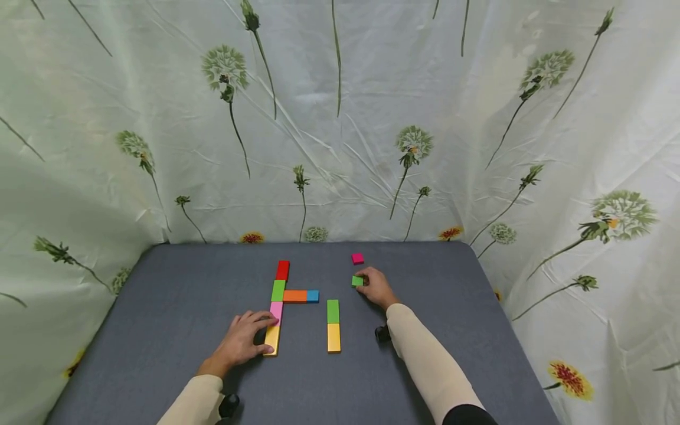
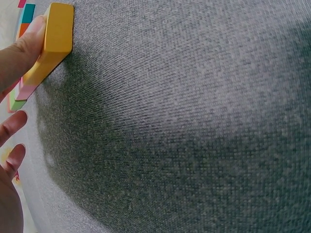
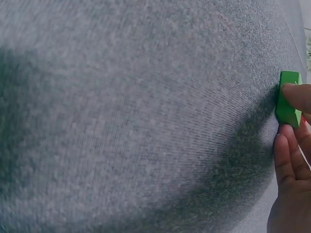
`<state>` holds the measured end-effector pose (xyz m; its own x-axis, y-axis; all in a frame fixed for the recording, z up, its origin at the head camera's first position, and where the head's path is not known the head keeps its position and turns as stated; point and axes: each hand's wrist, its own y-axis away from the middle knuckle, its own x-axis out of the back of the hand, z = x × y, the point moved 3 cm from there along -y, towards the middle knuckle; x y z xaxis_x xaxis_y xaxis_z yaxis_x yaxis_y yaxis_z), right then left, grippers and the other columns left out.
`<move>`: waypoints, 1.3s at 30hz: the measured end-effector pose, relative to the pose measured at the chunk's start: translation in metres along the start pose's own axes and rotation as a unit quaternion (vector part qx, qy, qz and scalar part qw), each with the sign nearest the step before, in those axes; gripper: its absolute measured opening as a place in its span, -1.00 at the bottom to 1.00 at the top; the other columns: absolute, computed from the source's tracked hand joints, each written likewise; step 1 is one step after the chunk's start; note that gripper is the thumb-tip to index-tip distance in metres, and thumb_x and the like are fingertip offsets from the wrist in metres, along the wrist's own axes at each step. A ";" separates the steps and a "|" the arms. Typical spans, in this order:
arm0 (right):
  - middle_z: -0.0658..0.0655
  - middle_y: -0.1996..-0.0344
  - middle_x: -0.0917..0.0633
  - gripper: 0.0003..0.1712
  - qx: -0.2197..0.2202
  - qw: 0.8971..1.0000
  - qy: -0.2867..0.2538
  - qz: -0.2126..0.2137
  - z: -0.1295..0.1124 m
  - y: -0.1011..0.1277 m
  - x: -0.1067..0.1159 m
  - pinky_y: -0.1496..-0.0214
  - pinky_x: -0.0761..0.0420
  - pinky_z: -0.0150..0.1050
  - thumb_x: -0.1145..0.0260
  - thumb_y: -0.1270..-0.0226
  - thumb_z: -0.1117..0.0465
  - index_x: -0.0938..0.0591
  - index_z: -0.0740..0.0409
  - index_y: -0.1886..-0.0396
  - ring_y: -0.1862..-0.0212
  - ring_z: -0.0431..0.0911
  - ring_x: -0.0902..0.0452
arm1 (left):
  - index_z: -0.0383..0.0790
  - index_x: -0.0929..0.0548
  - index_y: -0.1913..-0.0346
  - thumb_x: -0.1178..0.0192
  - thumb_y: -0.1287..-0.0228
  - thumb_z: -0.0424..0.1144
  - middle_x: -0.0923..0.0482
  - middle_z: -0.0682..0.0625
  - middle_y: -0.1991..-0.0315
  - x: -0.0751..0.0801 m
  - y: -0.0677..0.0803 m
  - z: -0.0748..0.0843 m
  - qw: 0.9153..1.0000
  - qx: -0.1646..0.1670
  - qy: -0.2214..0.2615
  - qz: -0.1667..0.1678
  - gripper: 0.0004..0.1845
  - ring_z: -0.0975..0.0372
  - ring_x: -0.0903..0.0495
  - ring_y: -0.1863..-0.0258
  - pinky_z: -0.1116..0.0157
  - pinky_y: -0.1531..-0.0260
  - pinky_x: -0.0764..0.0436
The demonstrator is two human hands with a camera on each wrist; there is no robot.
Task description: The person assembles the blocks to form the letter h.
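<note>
My right hand pinches a small green block between thumb and fingertips at the table's right side. The right wrist view shows the thumb on the face of that green block, low by the cloth. On the left, a column of blocks runs red, green, pink and yellow. An orange block and a blue block branch rightward from the green one. My left hand rests beside this column, thumb against the yellow block, fingers loosely extended, one fingertip at the pink block.
Between the hands, a green block and a yellow block lie end to end. A magenta block lies beyond my right hand. Grey cloth covers the table, and a dandelion-print curtain hangs behind its far edge.
</note>
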<state>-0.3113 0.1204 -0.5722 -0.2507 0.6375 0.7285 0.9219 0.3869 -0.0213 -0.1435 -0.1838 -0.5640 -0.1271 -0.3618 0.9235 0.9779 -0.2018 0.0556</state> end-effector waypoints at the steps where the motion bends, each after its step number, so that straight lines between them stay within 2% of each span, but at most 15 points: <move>1: 0.13 0.26 -0.60 -0.67 -0.003 1.000 -0.001 -0.001 0.000 0.000 0.000 0.15 -0.48 -0.15 -0.41 -0.13 0.41 -0.66 0.30 0.06 0.26 -0.08 -0.45 | -0.09 -0.65 -0.10 -0.56 0.18 -0.07 -0.53 0.01 -0.11 0.000 0.000 0.000 1.000 0.000 -0.001 0.000 -0.35 0.09 -0.44 -0.05 0.02 0.03 -0.32; 8: 0.14 0.24 -0.62 -0.68 -0.006 1.000 -0.002 -0.005 -0.005 0.000 0.003 0.13 -0.52 -0.11 -0.41 -0.14 0.37 -0.67 0.29 0.07 0.23 -0.05 -0.50 | -0.09 -0.65 -0.09 -0.55 0.18 -0.07 -0.53 0.01 -0.10 -0.001 0.000 0.001 1.000 -0.005 -0.008 0.003 -0.36 0.08 -0.44 -0.05 0.00 0.02 -0.33; 17: 0.13 0.20 -0.65 -0.66 0.001 0.999 0.008 -0.052 -0.022 -0.003 0.003 0.13 -0.55 -0.14 -0.46 -0.09 0.34 -0.69 0.26 0.08 0.22 -0.07 -0.54 | -0.09 -0.66 -0.09 -0.55 0.17 -0.06 -0.53 0.01 -0.11 -0.004 0.000 0.002 1.000 0.002 -0.005 0.001 -0.36 0.08 -0.43 -0.06 -0.01 0.02 -0.32; 25: 0.08 0.29 -0.65 -0.68 0.017 0.996 0.007 -0.086 -0.043 -0.007 -0.006 0.24 -0.53 -0.24 -0.47 -0.08 0.34 -0.70 0.26 0.11 0.30 -0.14 -0.50 | -0.09 -0.66 -0.08 -0.56 0.18 -0.07 -0.53 0.01 -0.11 -0.003 0.001 0.001 1.000 0.007 -0.013 0.002 -0.37 0.08 -0.43 -0.06 -0.01 0.01 -0.32; 32: 0.06 0.28 -0.64 -0.68 0.016 0.994 0.010 -0.110 -0.056 -0.007 -0.016 0.18 -0.54 -0.25 -0.47 -0.10 0.30 -0.70 0.23 0.11 0.26 -0.14 -0.51 | -0.08 -0.66 -0.08 -0.56 0.18 -0.06 -0.53 0.01 -0.11 -0.003 0.000 0.000 1.000 0.012 -0.012 0.000 -0.37 0.07 -0.43 -0.07 -0.02 0.00 -0.32; 39: 0.02 0.29 -0.64 -0.70 0.029 0.990 0.031 -0.133 -0.065 -0.006 -0.026 0.22 -0.53 -0.30 -0.46 -0.12 0.27 -0.71 0.19 0.10 0.28 -0.18 -0.50 | -0.08 -0.66 -0.08 -0.56 0.18 -0.07 -0.53 0.00 -0.12 -0.002 0.000 0.001 1.000 0.012 -0.008 -0.001 -0.37 0.06 -0.43 -0.07 -0.02 0.00 -0.32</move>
<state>-0.2910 0.0582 -0.5462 -0.4612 0.4669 0.7545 0.8072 0.5739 0.1383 -0.1435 -0.1820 -0.5653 -0.1263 -0.3465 0.9295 0.9815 -0.1798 0.0664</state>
